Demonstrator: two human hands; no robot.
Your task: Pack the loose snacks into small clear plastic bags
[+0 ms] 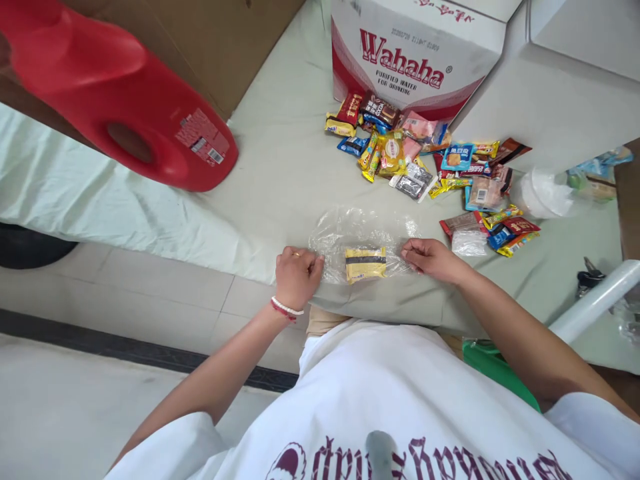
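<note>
Two hands (299,275) with one packet (366,265) between, one red jug (165,127), one Wahaha box (405,63).

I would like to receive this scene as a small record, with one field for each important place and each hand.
Left hand: at left edge of the clear plastic film; grip unclear
Right hand: fingers together at the film's right edge; grip unclear
Between hands: yellow packet with dark band, lying on the film
Beyond hands: loose wrapped snacks, several colours
Behind snacks: Wahaha water carton, white and red
Far left: large red jug with handle
Far right: white roll, partly out of view
Surface: pale green cloth, wrinkled
</note>
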